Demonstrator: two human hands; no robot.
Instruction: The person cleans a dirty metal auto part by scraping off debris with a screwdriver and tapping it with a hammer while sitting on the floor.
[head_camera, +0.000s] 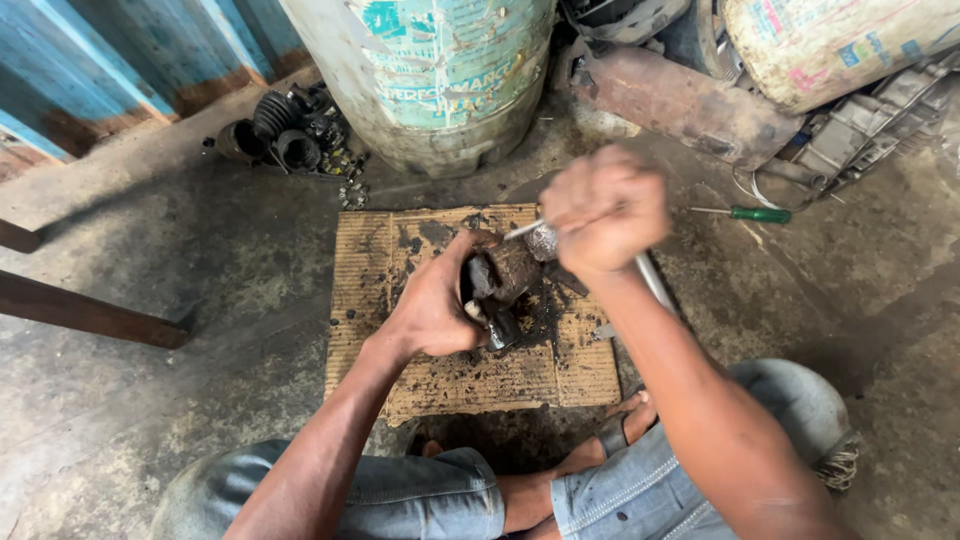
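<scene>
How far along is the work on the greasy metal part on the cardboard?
Done: the cardboard sheet is already smeared with black grease and crumbs, so some dirt has come off. In hand: the left hand grips the rusty, greasy metal part while the right hand works a slim metal tool against it. Left: the part looks caked and dark; a green-handled screwdriver lies unused on the floor.

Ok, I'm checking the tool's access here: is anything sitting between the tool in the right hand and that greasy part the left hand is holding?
Nothing visible. The right hand grips a thin metal tool whose tip already reaches the greasy metal part, which the left hand steadies on the cardboard. The contact point itself is blurred.
</scene>
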